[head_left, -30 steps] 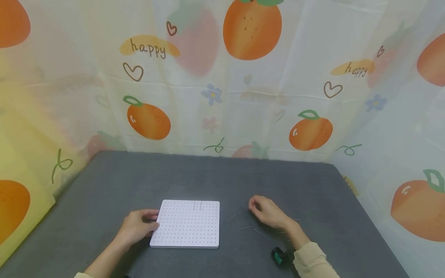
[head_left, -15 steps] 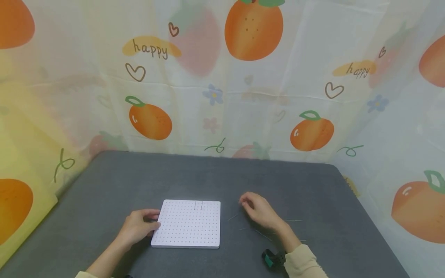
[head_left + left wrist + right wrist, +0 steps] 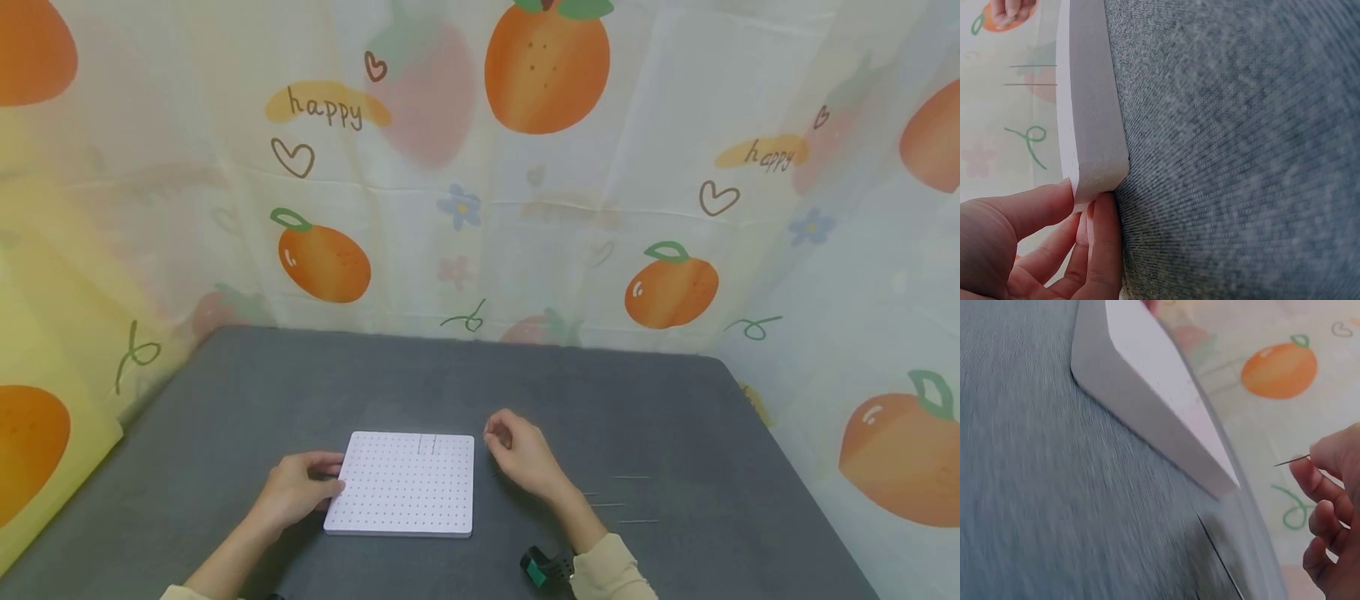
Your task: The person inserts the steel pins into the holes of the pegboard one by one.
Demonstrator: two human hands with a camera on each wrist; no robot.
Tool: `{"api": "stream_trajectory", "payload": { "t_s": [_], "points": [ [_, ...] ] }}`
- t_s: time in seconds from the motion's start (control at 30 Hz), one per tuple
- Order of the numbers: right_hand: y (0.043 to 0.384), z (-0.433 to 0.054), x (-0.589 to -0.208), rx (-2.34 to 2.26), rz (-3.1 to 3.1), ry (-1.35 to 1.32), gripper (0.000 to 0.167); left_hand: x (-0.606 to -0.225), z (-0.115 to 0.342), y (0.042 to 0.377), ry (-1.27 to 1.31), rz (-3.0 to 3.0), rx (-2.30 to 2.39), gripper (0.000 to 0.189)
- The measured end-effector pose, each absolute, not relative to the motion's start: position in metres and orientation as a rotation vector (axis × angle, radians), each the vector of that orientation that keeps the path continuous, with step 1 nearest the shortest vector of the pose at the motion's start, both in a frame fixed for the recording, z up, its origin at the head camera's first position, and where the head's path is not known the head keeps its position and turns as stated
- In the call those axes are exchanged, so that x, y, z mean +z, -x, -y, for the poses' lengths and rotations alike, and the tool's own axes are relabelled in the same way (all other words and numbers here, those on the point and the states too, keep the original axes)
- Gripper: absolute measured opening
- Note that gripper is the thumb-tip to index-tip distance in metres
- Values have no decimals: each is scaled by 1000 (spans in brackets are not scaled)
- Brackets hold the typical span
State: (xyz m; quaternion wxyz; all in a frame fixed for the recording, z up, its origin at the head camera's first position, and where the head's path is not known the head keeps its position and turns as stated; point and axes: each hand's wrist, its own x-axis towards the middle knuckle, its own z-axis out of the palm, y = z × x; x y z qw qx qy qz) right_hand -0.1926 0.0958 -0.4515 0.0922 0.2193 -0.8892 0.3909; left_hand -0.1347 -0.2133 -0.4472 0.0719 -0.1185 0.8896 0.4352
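My left hand [image 3: 296, 492] pinches the left edge of a white pegboard [image 3: 397, 492] dotted with rows of small holes. In the left wrist view, the thumb lies on the board's face and the fingers [image 3: 1104, 244] are at its underside by a corner. Two thin pins [image 3: 1033, 65] stand upright from the board, near its far edge in the head view. My right hand [image 3: 525, 454] is just off the board's far right corner. Between its thumb and index finger it pinches a thin dark pin [image 3: 1288, 462], the other fingers curled. That pin is too fine to make out in the head view.
Several thin pins [image 3: 632, 477] lie on the dark grey table [image 3: 480, 375] to the right of my right forearm. A black and green wrist device [image 3: 536, 571] sits at the right wrist. Behind the table hangs a fruit-patterned curtain [image 3: 525, 250].
My right hand has moved left from over the table toward the board's far right corner, uncovering pins on the right. The left hand and the board have stayed in place.
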Motion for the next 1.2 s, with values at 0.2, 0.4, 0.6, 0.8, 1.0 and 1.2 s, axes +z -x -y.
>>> {"api": "stream_trajectory", "payload": {
  "t_s": [0.2,0.4,0.6,0.8,1.0,1.2],
  "points": [
    [189,-77,-450,1219,2606,-595,7,-446,214,135,332,-2678,1315,41],
    [185,-61,-453,1230,2583,-543,7,-447,214,135,340,-2685,1306,41],
    [180,-49,-455,1239,2565,-535,6,-447,214,135,360,-2693,1278,41],
    [177,-40,-456,1175,2601,-525,4,-447,215,137,358,-2681,1271,41],
    [177,-35,-458,1098,2628,-539,3,-447,214,137,369,-2669,1277,42],
    [177,-31,-458,1059,2639,-546,6,-447,214,137,367,-2677,1266,42]
  ]
}}
